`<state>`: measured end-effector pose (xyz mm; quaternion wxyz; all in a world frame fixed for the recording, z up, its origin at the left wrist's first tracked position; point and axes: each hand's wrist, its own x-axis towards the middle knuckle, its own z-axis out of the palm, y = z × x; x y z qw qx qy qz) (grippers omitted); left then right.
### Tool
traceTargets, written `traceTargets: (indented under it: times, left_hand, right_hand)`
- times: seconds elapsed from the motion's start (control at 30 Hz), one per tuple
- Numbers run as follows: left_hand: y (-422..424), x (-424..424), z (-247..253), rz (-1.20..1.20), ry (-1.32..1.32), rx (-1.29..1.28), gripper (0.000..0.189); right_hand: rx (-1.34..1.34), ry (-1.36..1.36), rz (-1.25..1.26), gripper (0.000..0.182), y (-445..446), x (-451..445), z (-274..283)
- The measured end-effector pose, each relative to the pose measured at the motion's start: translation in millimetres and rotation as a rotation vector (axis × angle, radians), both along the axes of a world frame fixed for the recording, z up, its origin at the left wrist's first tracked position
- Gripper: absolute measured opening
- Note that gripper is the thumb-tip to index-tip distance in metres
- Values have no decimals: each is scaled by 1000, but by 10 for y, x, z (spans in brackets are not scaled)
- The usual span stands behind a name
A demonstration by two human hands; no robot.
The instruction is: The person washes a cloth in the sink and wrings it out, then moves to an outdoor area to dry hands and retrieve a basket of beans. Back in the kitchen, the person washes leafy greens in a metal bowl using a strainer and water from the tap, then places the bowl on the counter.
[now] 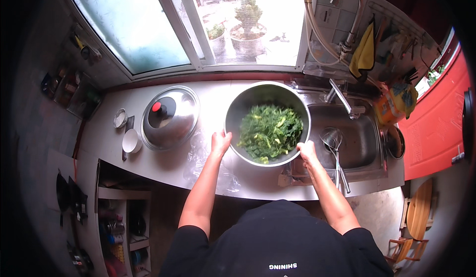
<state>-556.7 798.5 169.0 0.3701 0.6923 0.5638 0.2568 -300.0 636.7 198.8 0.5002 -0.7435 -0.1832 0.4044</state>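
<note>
A large round metal pot [231, 117] is in front of me over the counter, tilted a little towards me. Chopped dark leafy greens [270, 132] lie in its lower part. My left hand [221, 143] grips the rim at the lower left, and my right hand [307, 152] grips it at the lower right. Fingers under or behind the pot are hidden. Left of the pot a domed steel lid [178, 120] with a glass centre and a red-topped knob rests on the counter. A clear plastic sheet [200, 158] lies between lid and pot.
A steel sink [357, 143] with a tap [344, 100] is on the right; a wire strainer [332, 138] and another long-handled utensil lie across its near edge. At left stand a white bowl [132, 141], a small dish [120, 118] and a knife [128, 125]. A window [253, 24] is behind.
</note>
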Motion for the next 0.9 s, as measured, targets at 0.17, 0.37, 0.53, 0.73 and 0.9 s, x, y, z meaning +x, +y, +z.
traceTargets:
  times: [0.17, 0.37, 0.53, 0.73, 0.9]
  left_hand:
    - [-300, 348, 274, 64, -437, 526, 14]
    - [-361, 448, -168, -14, -66, -24, 27]
    - [-532, 558, -173, -22, -413, -91, 17]
    - [-590, 883, 8, -47, -821, -195, 8]
    - [-574, 858, -175, -69, -526, -207, 12]
  right_hand:
    - [518, -174, -115, 10, -145, 185, -56]
    - [-3, -86, -130, 8, -433, 341, -52]
    - [171, -261, -84, 6, -587, 455, -31]
    - [254, -690, -105, 28, -580, 480, 850]
    - [221, -448, -28, 12, -714, 804, 19]
